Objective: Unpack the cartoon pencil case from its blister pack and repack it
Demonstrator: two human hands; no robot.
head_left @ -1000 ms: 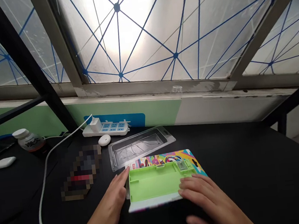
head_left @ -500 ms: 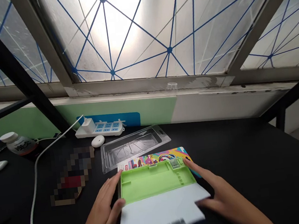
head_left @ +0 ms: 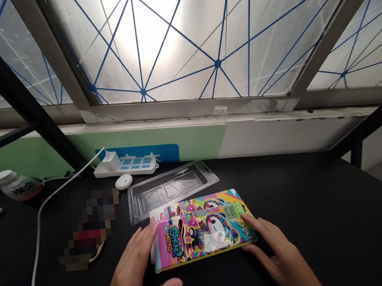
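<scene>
A colourful cartoon pencil case [head_left: 206, 237] lies closed on the black desk, its printed lid up and a green clear-windowed part at the upper right. My left hand [head_left: 137, 262] is open at its left end; the fingertips touch the upper left edge, while the thumb sticks out below, off the case. My right hand [head_left: 275, 248] grips the right end, fingers on the top edge side and thumb at the lower corner. Behind the case a printed card [head_left: 227, 196] shows partly. Beyond that lies a clear plastic blister tray [head_left: 171, 188].
A white power strip [head_left: 128, 166] with a plugged-in charger stands by the wall, its white cable [head_left: 41, 227] running down the left. Near it are a white earbud case [head_left: 124, 182], a blurred-out phone-like object [head_left: 93, 230] and a bottle [head_left: 20, 186]. Black frame bars flank the desk.
The pencil case's lid has swung shut, hiding the green inside and showing the printed cover. My left thumb has come away from the case; my right hand stays at the right end.
</scene>
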